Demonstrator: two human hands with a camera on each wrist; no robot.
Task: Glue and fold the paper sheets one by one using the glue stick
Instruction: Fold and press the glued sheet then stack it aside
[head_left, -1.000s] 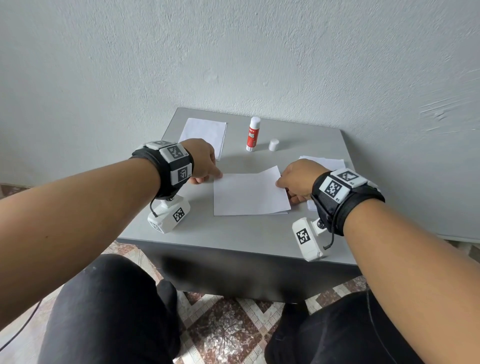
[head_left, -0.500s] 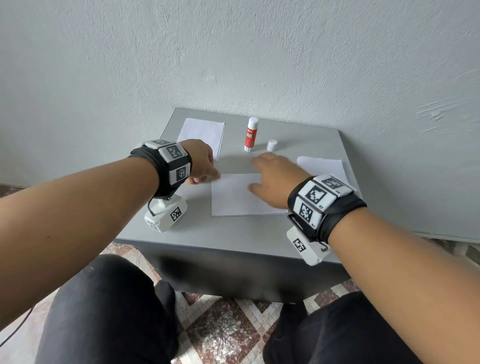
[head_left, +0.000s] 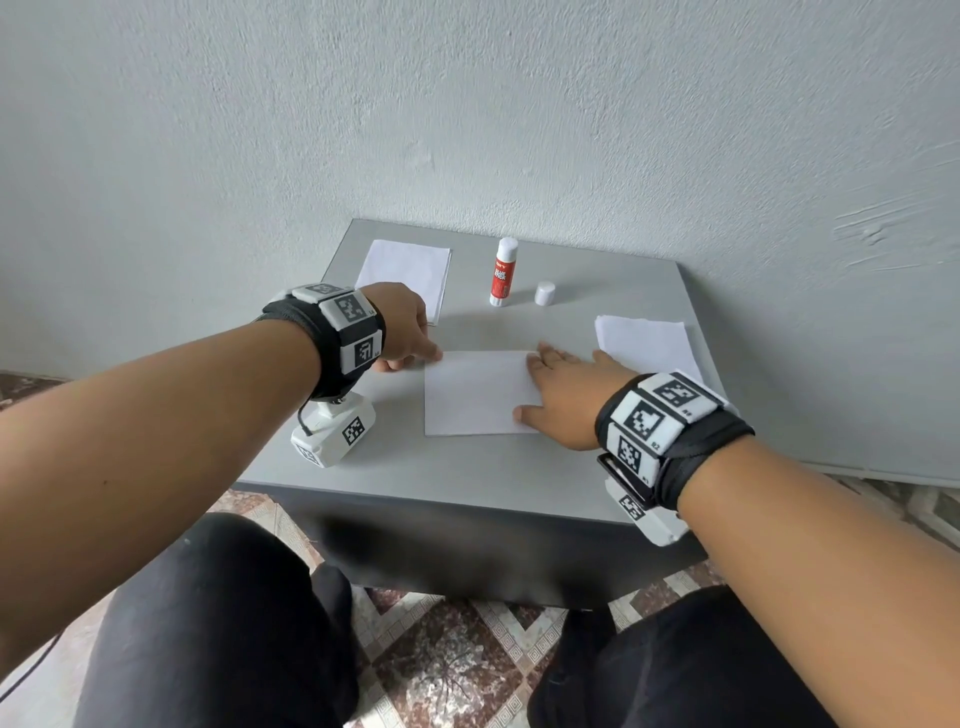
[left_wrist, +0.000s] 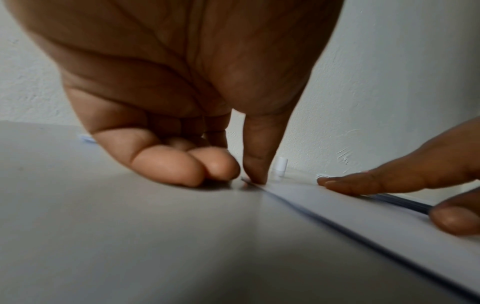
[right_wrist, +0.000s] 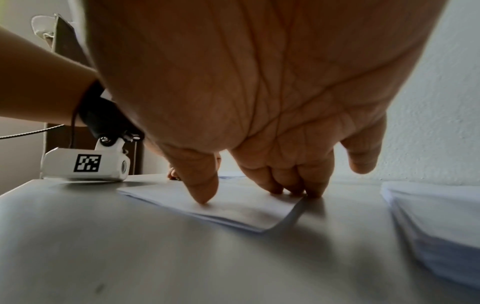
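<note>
Head view: folded paper sheet (head_left: 478, 392) lies at the centre of the grey table (head_left: 467, 478). Right hand (head_left: 563, 395) rests flat on its right edge, fingers straight and spread. Left hand (head_left: 402, 325) pins its far-left corner with the thumb tip, other fingers curled, holding nothing. Behind the sheet stand the uncapped glue stick (head_left: 503, 273) and its cap (head_left: 544, 294).
</note>
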